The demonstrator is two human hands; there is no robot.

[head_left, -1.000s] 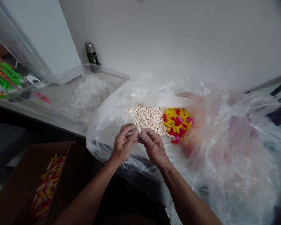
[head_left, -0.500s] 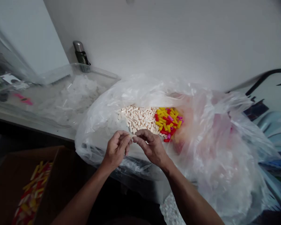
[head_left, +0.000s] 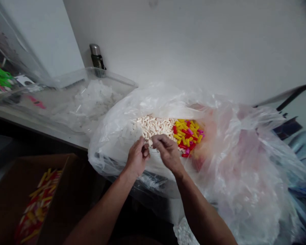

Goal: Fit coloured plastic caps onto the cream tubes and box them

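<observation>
My left hand [head_left: 137,157] is closed with its fingertips pinched at the near edge of a heap of small cream-white pieces [head_left: 156,126]. A small gap away, my right hand [head_left: 168,153] is also pinched, fingertips turned toward the left. Whatever either hand holds is too small or hidden to name. Beyond the right hand, short yellow, red and pink plastic tubes [head_left: 187,134] lie against the right side of the white heap. Both heaps rest in the mouth of a large clear plastic bag [head_left: 104,136] spread open on the table.
On the left, a clear plastic tray [head_left: 66,117] holds translucent pieces and a pink item [head_left: 36,102]. A dark flask [head_left: 97,59] stands behind it by the wall. Low at left, a cardboard box [head_left: 12,170] contains yellow and red sticks. Bunched plastic [head_left: 247,177] fills the right.
My fingertips, close together before, have drawn a little apart. The left hand has turned more upright. The whole view has shifted slightly, so the scene sits further right.
</observation>
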